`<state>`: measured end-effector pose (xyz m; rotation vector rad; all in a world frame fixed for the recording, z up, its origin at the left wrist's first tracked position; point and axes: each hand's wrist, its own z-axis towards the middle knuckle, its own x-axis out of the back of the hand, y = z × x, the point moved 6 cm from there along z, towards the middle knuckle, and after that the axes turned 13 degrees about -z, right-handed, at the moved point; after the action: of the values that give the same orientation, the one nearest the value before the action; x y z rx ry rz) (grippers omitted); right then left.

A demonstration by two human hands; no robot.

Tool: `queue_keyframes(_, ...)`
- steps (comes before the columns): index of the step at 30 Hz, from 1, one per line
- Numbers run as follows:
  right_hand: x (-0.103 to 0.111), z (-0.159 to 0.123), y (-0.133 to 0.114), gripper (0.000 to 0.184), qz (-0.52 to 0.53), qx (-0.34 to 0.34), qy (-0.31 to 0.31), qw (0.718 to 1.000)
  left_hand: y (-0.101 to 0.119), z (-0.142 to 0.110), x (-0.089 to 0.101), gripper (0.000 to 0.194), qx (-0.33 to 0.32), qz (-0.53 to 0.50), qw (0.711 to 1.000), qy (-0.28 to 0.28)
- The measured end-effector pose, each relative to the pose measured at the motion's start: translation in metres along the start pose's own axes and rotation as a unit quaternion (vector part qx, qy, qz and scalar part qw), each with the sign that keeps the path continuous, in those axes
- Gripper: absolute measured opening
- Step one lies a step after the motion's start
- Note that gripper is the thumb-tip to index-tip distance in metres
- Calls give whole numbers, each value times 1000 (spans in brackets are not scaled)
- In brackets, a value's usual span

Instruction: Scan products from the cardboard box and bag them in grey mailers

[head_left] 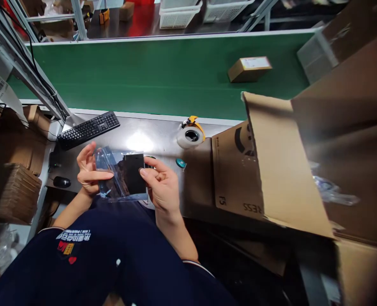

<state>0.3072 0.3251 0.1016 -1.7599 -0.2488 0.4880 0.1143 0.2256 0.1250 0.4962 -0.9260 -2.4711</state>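
Observation:
Between my two hands, above the near edge of the metal table (163, 170), is a clear plastic bag (108, 187) with a flat black item (133, 170) inside; its exact kind I cannot make out. My left hand (89, 170) grips the bag's left end between thumb and fingers. The right end, where the black item sits, is pinched by my right hand (161, 182), thumb on top. A tape dispenser (191, 135) with a clear roll and yellow parts stands beyond my right hand. A small teal round object (181, 163) lies nearby.
A black keyboard (89, 129) and a mouse (61, 182) are at left, near stacked flat cartons (19, 191). Along the back runs a green conveyor belt (144, 76) carrying a small labelled box (249, 70). At right, a large open carton (236, 170) holds plastic-wrapped items (332, 189).

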Motion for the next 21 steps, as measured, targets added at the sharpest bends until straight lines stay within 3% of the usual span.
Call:
queue_keyframes(3,2,0,-2,53,4,16,4,1000,-4,-3,6,28,-3,41,999,7)
queue_keyframes(6,6,3,2,54,3,22,-1,1000,-8,-1,6,28,41,73,996,-38)
queue_keyframes(8,7,7,5,52,-8,42,-17,999,-7,0,5,23,78,63,993,-59)
queue_keyframes(11,6,12,10,51,-32,91,-54,994,-2,1,6,19,118,28,992,-40)
queue_keyframes(16,3,15,11,52,-62,145,-70,985,8,-5,8,19,103,44,993,-40)
queue_keyframes(19,2,10,-3,34,-178,275,-37,944,14,-15,15,20,97,63,993,-12)
queue_keyframes(21,2,-3,-13,22,-266,409,4,873,21,-23,20,23,86,70,993,29)
